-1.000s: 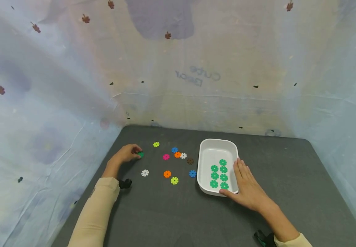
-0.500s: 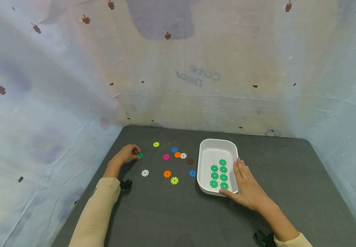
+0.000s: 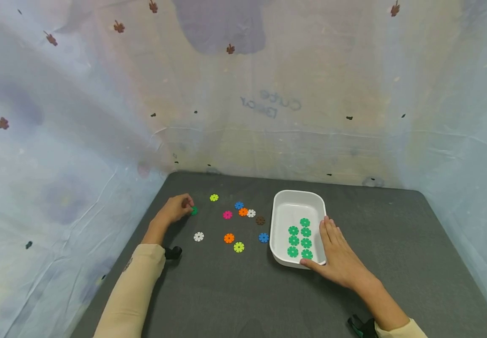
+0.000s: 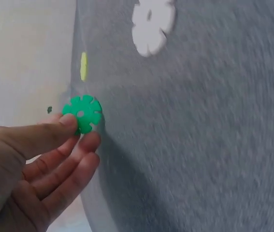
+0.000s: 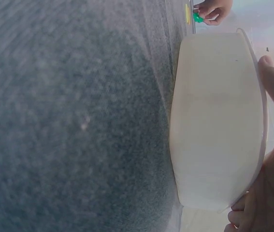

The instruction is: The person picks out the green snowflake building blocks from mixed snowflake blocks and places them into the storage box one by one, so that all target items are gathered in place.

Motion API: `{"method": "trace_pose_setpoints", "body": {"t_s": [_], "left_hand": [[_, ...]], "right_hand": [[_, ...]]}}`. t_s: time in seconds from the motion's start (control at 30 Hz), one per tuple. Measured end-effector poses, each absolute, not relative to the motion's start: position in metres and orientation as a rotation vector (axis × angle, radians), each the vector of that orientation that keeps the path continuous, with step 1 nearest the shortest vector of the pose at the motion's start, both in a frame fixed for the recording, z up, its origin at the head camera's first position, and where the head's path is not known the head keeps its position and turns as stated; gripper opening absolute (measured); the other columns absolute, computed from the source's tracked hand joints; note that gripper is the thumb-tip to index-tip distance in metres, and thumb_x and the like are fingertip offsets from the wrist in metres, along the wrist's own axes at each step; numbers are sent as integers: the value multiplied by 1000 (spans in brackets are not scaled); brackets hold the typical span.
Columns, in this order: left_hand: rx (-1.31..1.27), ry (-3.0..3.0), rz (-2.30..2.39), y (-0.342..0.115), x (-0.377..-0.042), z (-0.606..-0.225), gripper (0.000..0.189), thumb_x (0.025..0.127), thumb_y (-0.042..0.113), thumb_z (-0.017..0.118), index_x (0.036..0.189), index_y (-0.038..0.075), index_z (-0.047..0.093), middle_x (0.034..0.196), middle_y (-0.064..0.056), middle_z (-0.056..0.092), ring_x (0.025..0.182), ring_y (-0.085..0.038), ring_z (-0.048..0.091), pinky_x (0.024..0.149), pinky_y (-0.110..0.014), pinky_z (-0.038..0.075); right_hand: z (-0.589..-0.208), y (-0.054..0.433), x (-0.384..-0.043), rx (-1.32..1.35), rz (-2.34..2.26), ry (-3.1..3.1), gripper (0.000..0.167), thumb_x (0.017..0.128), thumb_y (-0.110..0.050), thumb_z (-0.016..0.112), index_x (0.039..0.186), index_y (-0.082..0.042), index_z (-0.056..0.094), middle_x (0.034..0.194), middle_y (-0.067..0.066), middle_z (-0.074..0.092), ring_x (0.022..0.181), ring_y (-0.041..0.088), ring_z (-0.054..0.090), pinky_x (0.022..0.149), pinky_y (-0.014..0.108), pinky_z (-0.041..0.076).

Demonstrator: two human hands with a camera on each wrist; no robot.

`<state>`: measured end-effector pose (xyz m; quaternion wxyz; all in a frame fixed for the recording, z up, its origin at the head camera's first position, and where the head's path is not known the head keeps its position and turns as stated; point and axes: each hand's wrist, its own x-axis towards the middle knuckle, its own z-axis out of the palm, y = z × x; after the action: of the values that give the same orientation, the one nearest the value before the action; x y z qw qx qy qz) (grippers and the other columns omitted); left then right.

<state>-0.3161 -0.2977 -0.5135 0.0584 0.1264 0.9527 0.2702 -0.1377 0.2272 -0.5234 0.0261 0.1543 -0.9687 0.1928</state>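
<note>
My left hand (image 3: 176, 208), at the far left of the table, pinches a green notched disc (image 4: 83, 114) between thumb and fingertips. The left wrist view has the disc raised over the grey surface, its face with the centre hole showing. At the white tub (image 3: 278, 225), my right hand (image 3: 341, 259) rests along the right rim with fingers straight and the thumb at the near corner. Several green discs (image 3: 305, 232) lie in two columns inside the tub. From the right wrist view, the tub's outer wall (image 5: 219, 121) hides its contents.
Loose discs lie between my left hand and the tub: white (image 3: 198, 236), yellow (image 3: 214, 197), pink (image 3: 227, 214), orange (image 3: 228, 238), blue (image 3: 263, 237) and brown (image 3: 260, 220) among them. A patterned sheet (image 3: 226, 141) hangs behind the dark grey table (image 3: 226, 295).
My left hand has risen slightly, and the green disc in it has come up and a little to the right. My right hand and the tub stay where they were.
</note>
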Motion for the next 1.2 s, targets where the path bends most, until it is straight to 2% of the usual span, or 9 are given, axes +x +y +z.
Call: {"method": "trace_pose_setpoints", "body": {"t_s": [0.27,0.67,1.03,1.2], "left_hand": [[487,2836,928,-276,-318,-508,7,105,6,68,112,3,68,101,-12,69,84,-23,66,72,-39,56],[644,2762,995,-220,-316,-477,10,107,14,69,116,10,69,113,-9,72,100,-26,68,84,-44,59],[768,2652,1033,-161,-316,-457,12,105,12,72,117,12,71,112,-4,73,103,-21,70,92,-43,59],[820,2621,1029,-137,-316,-453,11,106,13,72,117,14,72,112,-2,73,103,-19,70,92,-40,59]], "right_hand": [[-524,228,-138,480,590,-2986,130,89,-75,72,167,10,14,177,29,5,163,47,11,128,64,20],[-524,228,-138,477,599,-2985,130,89,-75,72,168,8,10,177,29,5,164,46,9,129,64,19],[-522,227,-137,490,608,-2972,129,90,-74,73,168,9,11,176,29,6,163,48,11,129,63,18],[-521,227,-137,496,620,-2953,128,90,-72,74,167,10,13,175,31,9,163,47,10,128,64,19]]}}
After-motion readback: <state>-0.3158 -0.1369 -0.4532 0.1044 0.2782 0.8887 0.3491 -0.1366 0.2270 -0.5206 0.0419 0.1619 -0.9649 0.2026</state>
